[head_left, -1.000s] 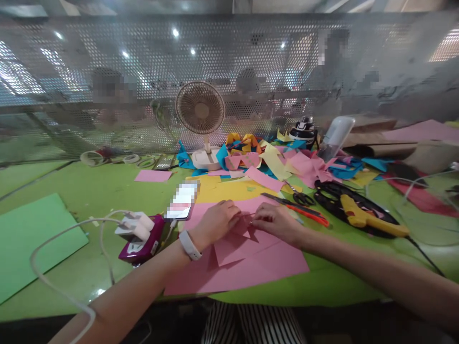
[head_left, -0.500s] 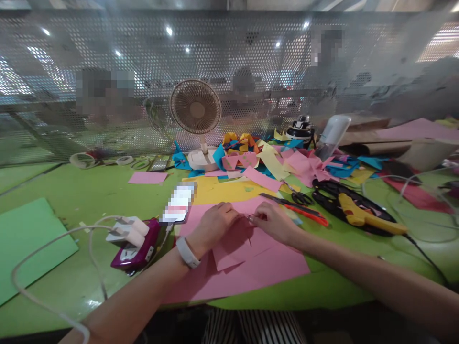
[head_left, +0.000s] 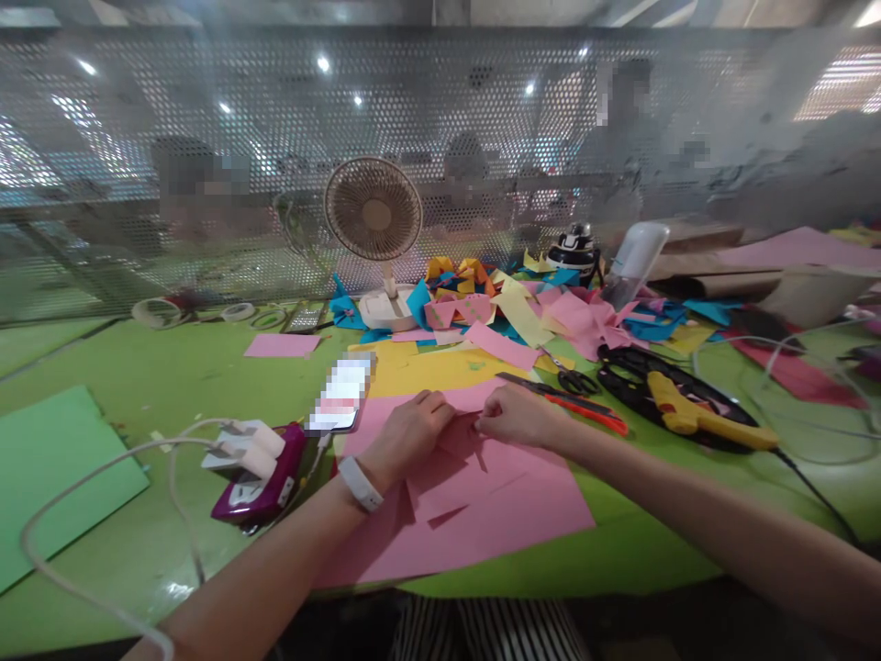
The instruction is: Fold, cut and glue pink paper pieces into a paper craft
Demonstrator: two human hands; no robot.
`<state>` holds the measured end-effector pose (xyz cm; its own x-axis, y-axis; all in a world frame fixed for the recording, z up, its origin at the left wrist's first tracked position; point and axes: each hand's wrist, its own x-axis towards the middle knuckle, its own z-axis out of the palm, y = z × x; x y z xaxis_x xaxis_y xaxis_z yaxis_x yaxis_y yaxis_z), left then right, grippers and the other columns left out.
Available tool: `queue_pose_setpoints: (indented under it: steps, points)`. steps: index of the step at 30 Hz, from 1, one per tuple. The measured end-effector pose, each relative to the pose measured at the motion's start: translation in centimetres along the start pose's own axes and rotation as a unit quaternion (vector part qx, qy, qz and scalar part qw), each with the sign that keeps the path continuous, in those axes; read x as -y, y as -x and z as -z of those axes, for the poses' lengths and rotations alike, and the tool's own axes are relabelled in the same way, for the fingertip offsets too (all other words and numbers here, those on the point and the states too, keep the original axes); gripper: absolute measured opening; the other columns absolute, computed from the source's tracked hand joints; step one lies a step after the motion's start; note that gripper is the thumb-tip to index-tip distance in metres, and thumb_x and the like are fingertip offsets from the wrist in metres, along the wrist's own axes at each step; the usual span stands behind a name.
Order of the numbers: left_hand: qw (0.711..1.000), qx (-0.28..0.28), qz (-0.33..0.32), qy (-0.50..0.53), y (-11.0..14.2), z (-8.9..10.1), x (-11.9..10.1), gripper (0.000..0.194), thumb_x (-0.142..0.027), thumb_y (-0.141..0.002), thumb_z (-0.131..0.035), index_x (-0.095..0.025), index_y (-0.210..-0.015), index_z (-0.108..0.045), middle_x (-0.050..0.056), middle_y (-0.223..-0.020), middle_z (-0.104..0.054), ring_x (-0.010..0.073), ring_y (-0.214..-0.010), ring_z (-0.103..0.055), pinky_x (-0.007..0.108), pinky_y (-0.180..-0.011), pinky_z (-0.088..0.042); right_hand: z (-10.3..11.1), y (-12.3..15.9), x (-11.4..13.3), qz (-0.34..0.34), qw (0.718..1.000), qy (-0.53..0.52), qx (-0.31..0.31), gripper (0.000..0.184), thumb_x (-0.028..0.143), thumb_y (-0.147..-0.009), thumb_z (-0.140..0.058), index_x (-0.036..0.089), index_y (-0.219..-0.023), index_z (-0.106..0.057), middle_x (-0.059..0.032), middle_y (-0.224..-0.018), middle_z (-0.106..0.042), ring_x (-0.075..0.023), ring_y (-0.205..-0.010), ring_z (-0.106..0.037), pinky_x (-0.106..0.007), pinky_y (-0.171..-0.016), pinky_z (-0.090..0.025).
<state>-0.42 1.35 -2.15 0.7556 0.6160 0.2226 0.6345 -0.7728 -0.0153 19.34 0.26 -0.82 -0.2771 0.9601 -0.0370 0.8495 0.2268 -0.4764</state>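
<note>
A folded piece of pink paper (head_left: 447, 487) lies over a larger pink sheet (head_left: 523, 537) in front of me. My left hand (head_left: 417, 427), with a white band on its wrist, bends its fingers over the folded paper's upper left part. At the upper right part, my right hand (head_left: 521, 418) is closed, thumb and fingers pinched at the paper's edge. Its fingertips are partly hidden, so anything small between them cannot be made out. Under the pink sheet's far side lies yellow paper (head_left: 440, 367). An orange-handled cutter (head_left: 585, 415) rests just beyond my right hand.
A phone (head_left: 342, 393) and a purple power block with white plugs (head_left: 258, 477) are to the left. Small scissors (head_left: 574, 378) and a yellow glue gun (head_left: 695, 413) on a black tray sit right. Behind them are paper scraps (head_left: 585, 321) and a fan (head_left: 375, 211).
My right hand has turned, its fingers curling in more tightly at the paper's edge. My left hand stays over the paper. The camera view has shifted slightly.
</note>
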Motion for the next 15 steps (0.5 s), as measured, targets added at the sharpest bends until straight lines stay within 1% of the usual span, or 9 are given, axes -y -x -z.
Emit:
queue_pose_setpoints:
  steps: [3,6,11,13,15]
  points:
    - [1.000,0.008,-0.002,0.006,0.1,0.3,-0.1,0.015,-0.020,-0.090,-0.044,-0.016,-0.092,-0.058,0.006,-0.088,-0.055,0.0178,-0.082,-0.050,0.030,-0.070,-0.044,0.3,-0.9,0.2,0.005,1.000,0.012,0.012,0.021,0.029,-0.065,-0.061,0.015,-0.050,-0.066,0.0009,-0.043,-0.053,-0.0101,-0.045,-0.044,-0.023,-0.045,-0.025]
    - [1.000,0.011,-0.003,0.014,0.1,0.7,-0.2,0.017,-0.021,-0.090,-0.042,-0.017,-0.094,-0.058,0.006,-0.088,-0.055,0.0177,-0.082,-0.051,0.030,-0.070,-0.044,0.3,-1.1,0.4,0.007,1.000,0.024,0.005,0.019,0.027,-0.064,-0.061,0.015,-0.049,-0.065,-0.0001,-0.045,-0.054,-0.0105,-0.047,-0.045,-0.023,-0.046,-0.025]
    - [1.000,-0.005,-0.002,0.021,0.5,1.1,-1.0,0.018,-0.017,-0.090,-0.040,-0.016,-0.099,-0.056,0.007,-0.092,-0.057,0.0188,-0.087,-0.052,0.034,-0.079,-0.044,0.0,-0.6,0.6,0.002,0.999,0.032,-0.016,0.024,0.028,-0.069,-0.057,0.014,-0.051,-0.063,-0.0018,-0.048,-0.057,-0.0103,-0.048,-0.044,-0.023,-0.045,-0.023]
    - [1.000,-0.003,-0.001,0.018,0.8,1.2,-1.6,0.017,-0.015,-0.088,-0.041,-0.015,-0.098,-0.055,0.007,-0.097,-0.057,0.0201,-0.092,-0.052,0.037,-0.083,-0.043,-0.3,-0.5,0.4,0.004,0.999,0.032,-0.021,0.026,0.028,-0.071,-0.055,0.014,-0.050,-0.062,-0.0014,-0.048,-0.056,-0.0098,-0.047,-0.043,-0.024,-0.045,-0.022]
    - [1.000,0.012,-0.003,0.023,1.2,1.1,-2.2,0.019,-0.011,-0.086,-0.044,-0.015,-0.102,-0.054,0.008,-0.101,-0.057,0.0209,-0.096,-0.051,0.037,-0.085,-0.044,-0.6,-0.6,0.2,0.010,0.999,0.030,-0.023,0.027,0.028,-0.072,-0.054,0.014,-0.050,-0.061,-0.0009,-0.048,-0.055,-0.0096,-0.048,-0.043,-0.023,-0.046,-0.022]
